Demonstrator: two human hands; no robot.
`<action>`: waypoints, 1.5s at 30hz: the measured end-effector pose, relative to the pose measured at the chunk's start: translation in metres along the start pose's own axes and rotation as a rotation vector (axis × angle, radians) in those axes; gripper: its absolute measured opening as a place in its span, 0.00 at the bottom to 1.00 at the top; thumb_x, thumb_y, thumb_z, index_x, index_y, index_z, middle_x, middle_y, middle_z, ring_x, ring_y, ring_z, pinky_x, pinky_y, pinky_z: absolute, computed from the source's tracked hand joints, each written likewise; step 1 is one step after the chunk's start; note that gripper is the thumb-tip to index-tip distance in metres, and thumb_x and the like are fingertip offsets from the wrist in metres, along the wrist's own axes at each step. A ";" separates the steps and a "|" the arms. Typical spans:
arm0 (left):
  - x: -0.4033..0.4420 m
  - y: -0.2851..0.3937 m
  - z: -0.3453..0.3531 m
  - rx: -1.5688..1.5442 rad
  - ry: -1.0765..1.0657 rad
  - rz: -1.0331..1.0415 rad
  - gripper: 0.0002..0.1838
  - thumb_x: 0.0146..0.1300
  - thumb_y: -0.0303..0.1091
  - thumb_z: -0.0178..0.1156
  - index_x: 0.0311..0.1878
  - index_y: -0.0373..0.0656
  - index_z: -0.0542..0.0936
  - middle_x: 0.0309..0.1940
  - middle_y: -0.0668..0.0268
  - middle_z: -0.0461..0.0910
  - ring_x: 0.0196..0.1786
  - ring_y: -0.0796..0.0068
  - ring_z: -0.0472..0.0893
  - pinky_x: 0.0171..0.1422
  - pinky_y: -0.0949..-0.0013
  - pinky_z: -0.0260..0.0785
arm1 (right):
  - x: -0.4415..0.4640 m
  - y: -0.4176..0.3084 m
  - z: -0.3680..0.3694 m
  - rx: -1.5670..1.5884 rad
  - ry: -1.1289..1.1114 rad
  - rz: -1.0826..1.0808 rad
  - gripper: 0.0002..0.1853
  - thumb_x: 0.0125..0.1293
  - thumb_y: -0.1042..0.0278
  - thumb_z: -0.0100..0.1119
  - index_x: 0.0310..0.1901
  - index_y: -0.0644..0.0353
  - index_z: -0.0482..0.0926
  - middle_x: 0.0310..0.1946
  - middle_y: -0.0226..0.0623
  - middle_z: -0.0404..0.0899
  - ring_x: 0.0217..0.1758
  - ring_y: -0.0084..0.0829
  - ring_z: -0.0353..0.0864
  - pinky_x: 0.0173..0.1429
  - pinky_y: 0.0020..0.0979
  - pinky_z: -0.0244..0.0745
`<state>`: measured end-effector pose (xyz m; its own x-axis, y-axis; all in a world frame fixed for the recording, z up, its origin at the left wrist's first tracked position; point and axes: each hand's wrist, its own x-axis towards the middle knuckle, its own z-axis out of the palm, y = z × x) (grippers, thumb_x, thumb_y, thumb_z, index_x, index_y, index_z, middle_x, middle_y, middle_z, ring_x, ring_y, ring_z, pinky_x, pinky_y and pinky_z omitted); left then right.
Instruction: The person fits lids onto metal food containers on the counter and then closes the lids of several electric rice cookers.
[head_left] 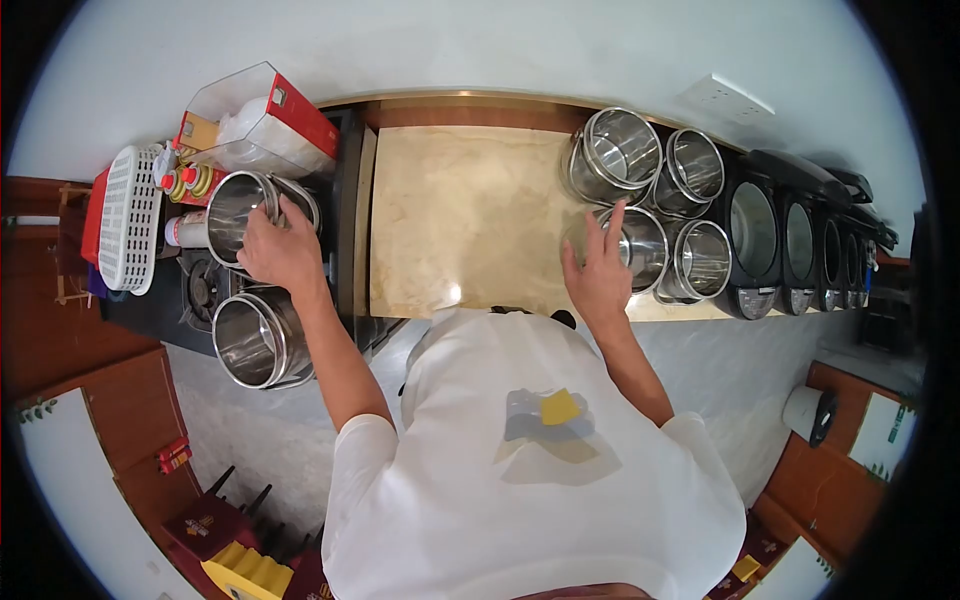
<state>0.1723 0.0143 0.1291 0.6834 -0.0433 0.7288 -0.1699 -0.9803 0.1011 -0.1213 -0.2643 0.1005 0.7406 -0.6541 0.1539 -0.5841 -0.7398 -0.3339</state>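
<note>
On the left, my left hand (278, 243) reaches over a stainless steel pot (232, 212) and pinches its rim, with the thumb and fingers curled over the edge. Just below it another steel pot (248, 340) stands at the front of the black stove top (160, 318). My right hand (600, 275) is open beside a steel pot (643, 248) on the right, its fingers spread and pointing up. Whether those fingertips touch the pot I cannot tell. Around that pot stand more steel pots (622, 145) in a close group, some seemingly nested.
A wooden counter (465, 215) spans the middle. Several black cookers (755, 240) line the right end under a wall socket (727, 98). Behind the stove are a clear-sided box (265, 120), red cans (200, 182) and a white basket (128, 220). Chairs (210, 525) stand lower left.
</note>
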 end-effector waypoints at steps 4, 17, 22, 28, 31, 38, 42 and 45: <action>0.000 0.000 -0.001 0.004 0.002 0.011 0.14 0.61 0.43 0.72 0.40 0.43 0.85 0.32 0.59 0.88 0.37 0.55 0.86 0.42 0.54 0.68 | 0.000 0.003 0.006 -0.016 0.026 -0.006 0.28 0.68 0.58 0.68 0.68 0.53 0.76 0.83 0.55 0.51 0.33 0.46 0.89 0.32 0.42 0.84; -0.006 0.002 -0.005 -0.004 0.045 0.049 0.15 0.62 0.45 0.72 0.39 0.42 0.84 0.29 0.60 0.86 0.34 0.54 0.84 0.41 0.54 0.68 | -0.002 0.004 0.001 0.007 0.039 -0.061 0.14 0.66 0.60 0.70 0.51 0.54 0.84 0.82 0.55 0.54 0.30 0.43 0.88 0.30 0.41 0.83; -0.011 0.003 -0.018 -0.092 -0.062 0.050 0.17 0.62 0.47 0.73 0.41 0.42 0.85 0.32 0.59 0.86 0.36 0.52 0.84 0.43 0.52 0.68 | -0.002 0.008 0.002 -0.040 0.028 -0.106 0.16 0.65 0.61 0.70 0.53 0.54 0.83 0.81 0.62 0.53 0.30 0.43 0.88 0.29 0.40 0.84; -0.016 0.005 -0.032 -0.161 -0.090 0.097 0.15 0.59 0.41 0.74 0.42 0.42 0.83 0.30 0.54 0.83 0.36 0.49 0.82 0.43 0.51 0.66 | -0.004 0.004 0.007 -0.003 0.103 -0.136 0.12 0.67 0.60 0.70 0.49 0.51 0.86 0.82 0.53 0.56 0.31 0.44 0.89 0.30 0.40 0.83; -0.014 0.006 -0.033 -0.214 -0.104 0.075 0.14 0.57 0.38 0.75 0.41 0.42 0.83 0.31 0.58 0.84 0.36 0.53 0.82 0.44 0.53 0.66 | -0.003 0.001 0.002 -0.018 0.061 -0.087 0.13 0.68 0.60 0.69 0.50 0.53 0.86 0.82 0.53 0.56 0.31 0.43 0.89 0.30 0.40 0.83; -0.010 0.004 -0.028 -0.206 -0.102 0.070 0.15 0.55 0.36 0.77 0.40 0.41 0.83 0.30 0.60 0.84 0.36 0.55 0.83 0.45 0.54 0.66 | -0.004 0.003 0.002 -0.033 0.051 -0.094 0.14 0.70 0.59 0.67 0.51 0.55 0.85 0.83 0.52 0.54 0.32 0.45 0.90 0.30 0.41 0.82; -0.011 0.002 -0.028 -0.182 -0.140 0.058 0.16 0.58 0.40 0.75 0.42 0.40 0.84 0.31 0.59 0.85 0.37 0.55 0.83 0.45 0.55 0.66 | -0.004 0.004 0.002 -0.031 0.044 -0.099 0.14 0.69 0.59 0.67 0.52 0.56 0.85 0.83 0.51 0.54 0.33 0.46 0.90 0.30 0.41 0.82; -0.011 0.001 -0.028 -0.178 -0.163 0.061 0.17 0.61 0.43 0.74 0.44 0.40 0.84 0.32 0.58 0.86 0.37 0.54 0.84 0.46 0.56 0.66 | -0.004 0.005 0.002 -0.030 0.044 -0.104 0.14 0.69 0.60 0.68 0.52 0.56 0.85 0.83 0.51 0.55 0.33 0.45 0.90 0.30 0.40 0.82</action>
<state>0.1443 0.0194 0.1399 0.7709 -0.1457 0.6200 -0.3268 -0.9260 0.1887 -0.1266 -0.2648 0.0967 0.7830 -0.5791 0.2273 -0.5149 -0.8083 -0.2857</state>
